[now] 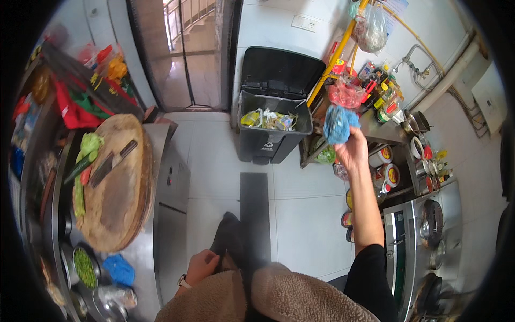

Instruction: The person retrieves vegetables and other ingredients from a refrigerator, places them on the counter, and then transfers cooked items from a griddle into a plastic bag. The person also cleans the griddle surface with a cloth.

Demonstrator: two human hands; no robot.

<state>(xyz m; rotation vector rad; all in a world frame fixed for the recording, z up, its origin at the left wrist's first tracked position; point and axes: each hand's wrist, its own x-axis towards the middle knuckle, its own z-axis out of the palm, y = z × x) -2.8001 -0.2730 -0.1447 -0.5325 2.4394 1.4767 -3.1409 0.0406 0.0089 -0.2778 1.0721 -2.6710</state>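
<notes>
My right hand (pixel 352 152) is stretched forward and grips a crumpled blue plastic bag (pixel 339 124). It is raised in front of the shelf on the right, just below a red plastic bag (pixel 345 92). Close by on the left stands a black pedal bin (pixel 273 145), its lid up, with yellow and white rubbish inside. My left hand (pixel 201 266) hangs low near my body, a watch on its wrist. Its fingers are curled in, and nothing shows in them.
On the left counter lies a round wooden board (pixel 120 214) with a cleaver (pixel 102 170) and vegetables. A bowl of chopped greens (pixel 85 267) and another blue bag (pixel 118 270) are nearer. Bottles (pixel 387 99) crowd the right shelf; a stove (pixel 432 225) is below. A doorway (pixel 188 59) opens ahead.
</notes>
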